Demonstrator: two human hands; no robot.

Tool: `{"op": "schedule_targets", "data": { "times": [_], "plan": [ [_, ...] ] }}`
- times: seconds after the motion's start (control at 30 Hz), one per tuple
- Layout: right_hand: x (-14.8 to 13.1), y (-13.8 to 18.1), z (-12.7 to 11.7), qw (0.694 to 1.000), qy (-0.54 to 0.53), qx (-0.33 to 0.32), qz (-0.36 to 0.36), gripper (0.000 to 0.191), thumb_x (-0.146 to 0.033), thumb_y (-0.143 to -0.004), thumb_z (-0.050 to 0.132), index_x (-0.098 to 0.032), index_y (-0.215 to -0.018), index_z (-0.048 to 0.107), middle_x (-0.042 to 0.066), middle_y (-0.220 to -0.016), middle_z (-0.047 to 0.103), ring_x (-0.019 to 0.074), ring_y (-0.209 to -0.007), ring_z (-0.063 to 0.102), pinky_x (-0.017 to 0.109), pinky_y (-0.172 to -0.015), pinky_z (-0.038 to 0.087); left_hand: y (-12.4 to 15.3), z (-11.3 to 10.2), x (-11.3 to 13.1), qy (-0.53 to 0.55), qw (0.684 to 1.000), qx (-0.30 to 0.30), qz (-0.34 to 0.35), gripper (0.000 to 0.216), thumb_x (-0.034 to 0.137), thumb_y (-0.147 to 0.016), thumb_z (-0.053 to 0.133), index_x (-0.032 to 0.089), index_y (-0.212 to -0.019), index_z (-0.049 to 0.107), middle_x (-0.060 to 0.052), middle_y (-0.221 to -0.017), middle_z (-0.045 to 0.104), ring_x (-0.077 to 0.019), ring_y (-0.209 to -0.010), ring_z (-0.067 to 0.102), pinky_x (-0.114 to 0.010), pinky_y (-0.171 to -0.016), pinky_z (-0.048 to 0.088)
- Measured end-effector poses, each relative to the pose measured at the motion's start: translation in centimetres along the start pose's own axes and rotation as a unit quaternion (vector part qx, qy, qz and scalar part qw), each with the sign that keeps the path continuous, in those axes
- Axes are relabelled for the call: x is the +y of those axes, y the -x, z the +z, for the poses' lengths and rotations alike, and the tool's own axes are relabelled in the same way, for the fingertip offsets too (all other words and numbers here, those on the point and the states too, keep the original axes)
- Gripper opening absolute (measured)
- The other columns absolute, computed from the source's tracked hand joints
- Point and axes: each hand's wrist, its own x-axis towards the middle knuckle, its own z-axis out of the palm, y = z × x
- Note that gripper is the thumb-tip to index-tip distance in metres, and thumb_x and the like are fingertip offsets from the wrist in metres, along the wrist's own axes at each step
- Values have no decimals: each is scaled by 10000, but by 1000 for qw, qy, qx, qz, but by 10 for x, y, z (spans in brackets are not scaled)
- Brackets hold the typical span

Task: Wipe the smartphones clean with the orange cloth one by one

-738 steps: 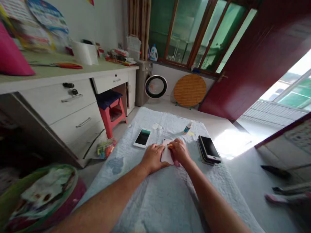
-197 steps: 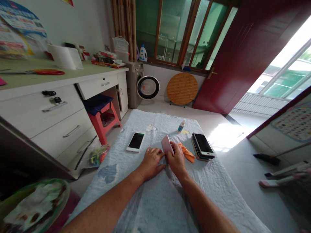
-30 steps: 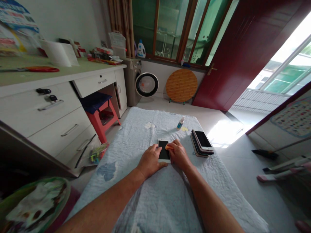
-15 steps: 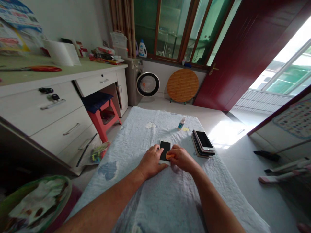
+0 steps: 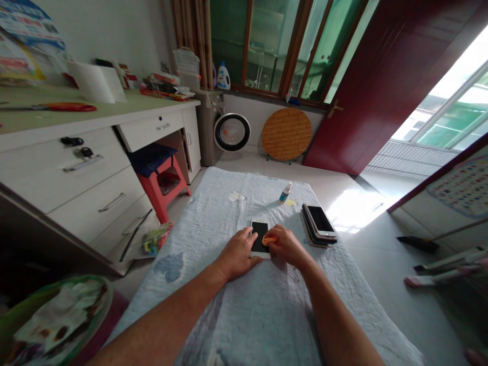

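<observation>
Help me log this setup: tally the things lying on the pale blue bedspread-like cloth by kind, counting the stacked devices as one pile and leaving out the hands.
White loose phone: 1
Orange cloth: 1
Small bottle: 1
Device pile: 1
Total: 4

The one camera is sitting up on the person's head over there, facing forward and tipping down. It's taking in the left hand (image 5: 237, 255) and right hand (image 5: 286, 245) fairly near, pale blue cover (image 5: 263, 310) spreading beneath, window (image 5: 269, 46) and red door (image 5: 362, 81) standing well beyond.
</observation>
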Motion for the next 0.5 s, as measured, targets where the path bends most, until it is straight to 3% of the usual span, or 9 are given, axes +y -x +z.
{"op": "schedule_targets", "data": {
  "times": [0.2,0.5],
  "plan": [
    [17,-11,11,994,25,102,41,168,-138,-808,559,-190,-860,710,27,-851,600,136,-798,584,221,-738,421,-1,-2,0,21,1000,-7,13,646,369,-754,705,107,-1315,520,-202,-1428,448,-326,-1322,428,-432,-1108,355],
    [24,-30,13,986,103,112,66,191,-195,-856,533,-186,-895,720,36,-860,584,138,-793,566,213,-723,401,-1,-5,2,5,1000,-20,16,616,360,-767,713,93,-1292,533,-215,-1443,427,-333,-1325,422,-430,-1114,346]
  ]
}}
